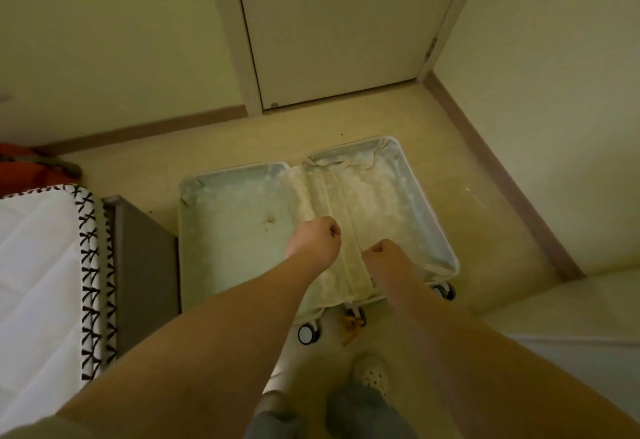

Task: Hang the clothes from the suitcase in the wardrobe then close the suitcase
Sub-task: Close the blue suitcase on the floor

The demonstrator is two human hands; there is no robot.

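We're seeing suitcase (pixel 228 258) lining as crinkly pale cloth, rim smooth hard plastic-ish; floor (pixel 485 231) glossy; mattress (pixel 34 265) quilted fabric.

Your bare left forearm (pixel 207 338) and bare right forearm (pixel 453 341) reach forward and down from the bottom corners of the view, and they converge toward the wrists. Your left grip (pixel 316 242) is curled into a fist with the back of the hand up. Your right grip (pixel 383 254) lies just beside it, slightly nearer you, with its fingers curled the same way. The two do not touch.
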